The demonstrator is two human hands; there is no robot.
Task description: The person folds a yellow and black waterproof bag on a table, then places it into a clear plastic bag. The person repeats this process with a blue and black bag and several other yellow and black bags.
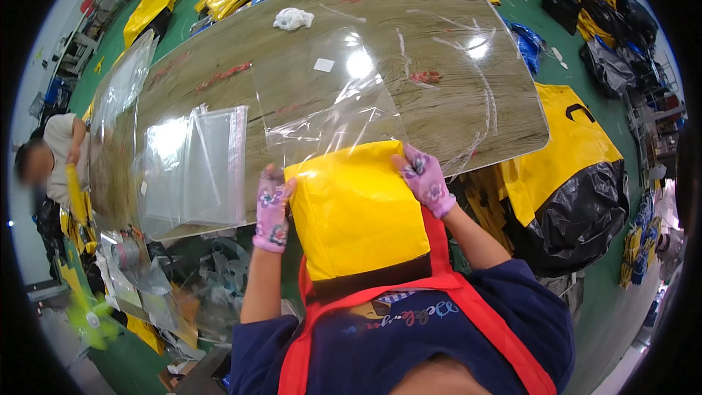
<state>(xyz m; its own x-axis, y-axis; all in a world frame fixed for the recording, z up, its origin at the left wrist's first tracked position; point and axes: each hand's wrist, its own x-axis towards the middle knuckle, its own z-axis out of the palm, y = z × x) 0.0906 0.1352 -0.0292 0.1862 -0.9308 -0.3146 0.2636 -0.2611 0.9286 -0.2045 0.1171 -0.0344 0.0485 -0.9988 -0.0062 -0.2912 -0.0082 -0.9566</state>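
While your left hand point(273, 208) and right hand point(425, 179) each clamp a top corner of the folded yellow bag point(355, 208), it sits at the bench's point(453, 95) near edge, its top meeting a clear plastic sleeve point(329, 95); more clear sleeves point(194, 168) lie stacked to its left.

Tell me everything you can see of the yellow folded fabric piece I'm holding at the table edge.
The yellow folded fabric piece looks smooth and slightly glossy, folded into a rough rectangle with a dark band along its near edge. It lies at the wooden table's near edge, its far end meeting a clear plastic bag. The left hand and right hand, both in floral gloves, grip its far corners.
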